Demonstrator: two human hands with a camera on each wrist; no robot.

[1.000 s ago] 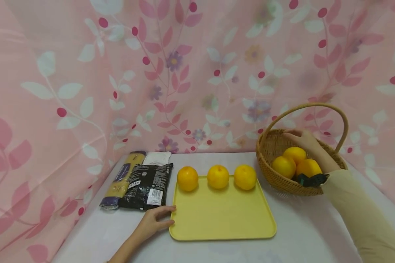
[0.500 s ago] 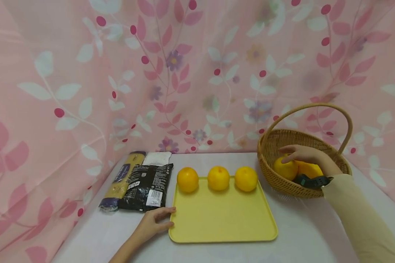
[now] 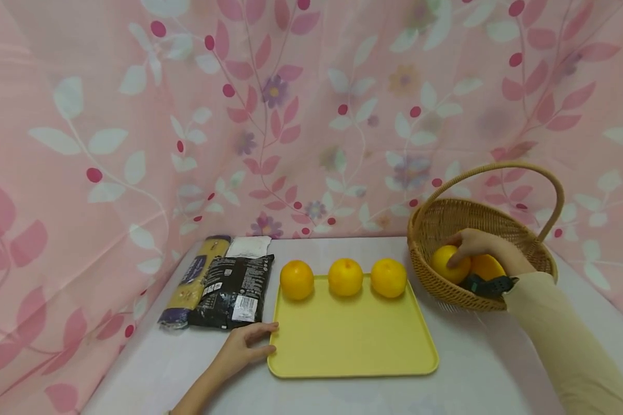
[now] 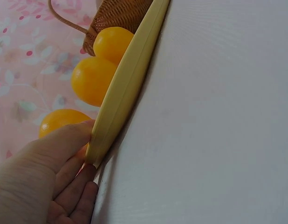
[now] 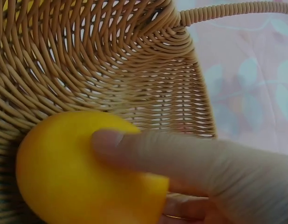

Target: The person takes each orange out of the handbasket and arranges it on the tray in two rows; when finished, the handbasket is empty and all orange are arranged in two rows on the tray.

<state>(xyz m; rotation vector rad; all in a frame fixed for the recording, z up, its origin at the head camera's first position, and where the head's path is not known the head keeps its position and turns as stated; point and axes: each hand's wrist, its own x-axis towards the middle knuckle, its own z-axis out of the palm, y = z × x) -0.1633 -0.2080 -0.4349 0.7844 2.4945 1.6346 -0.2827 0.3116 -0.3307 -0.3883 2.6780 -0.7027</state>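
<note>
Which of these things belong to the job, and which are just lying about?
Likely in the job:
right hand, gripping orange fruit
wicker basket
left hand, touching yellow tray
three fruits on the tray

Apparently just lying about:
black packet
yellow-and-purple packet
white item behind

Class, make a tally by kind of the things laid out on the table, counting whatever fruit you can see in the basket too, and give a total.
Oranges: at least 5 (3 along the tray's far edge; at least 2 in the basket, where the right hand blocks some of the view)
Tray: 1
Wicker basket: 1
Packets: 3
Total: at least 10
</note>
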